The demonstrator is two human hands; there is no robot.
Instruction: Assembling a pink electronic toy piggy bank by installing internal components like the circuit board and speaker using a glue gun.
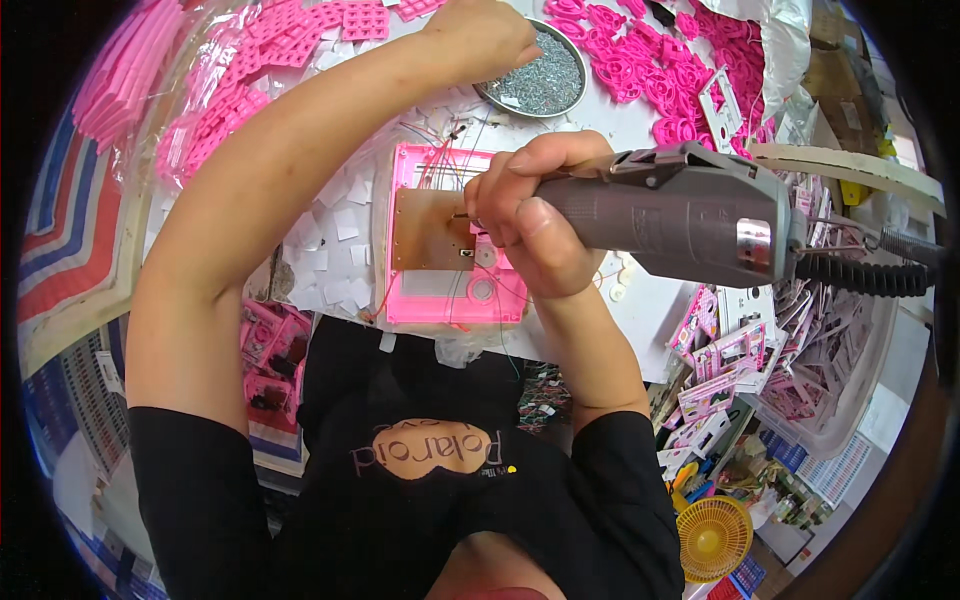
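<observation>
The grey electric screwdriver, smooth and barrel-shaped with a coiled black cord, lies clenched in the right hand over a glossy pink plastic casing bearing a brown circuit board. Farther off, the left hand reaches into a round metal bowl of tiny silver screws, fingers hidden.

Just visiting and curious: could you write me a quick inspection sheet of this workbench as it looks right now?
Surface: white table, mostly covered.
Job's things: pink casing with a brown circuit board and thin wires; grey electric screwdriver; metal dish of screws.
Clutter: white paper squares, piles of pink plastic parts, packaged items in a bin.
Hands: right hand grips the screwdriver over the board; left hand reaches into the dish.
Cables: black coiled cord on the screwdriver.
Surroundings: small yellow fan.
</observation>
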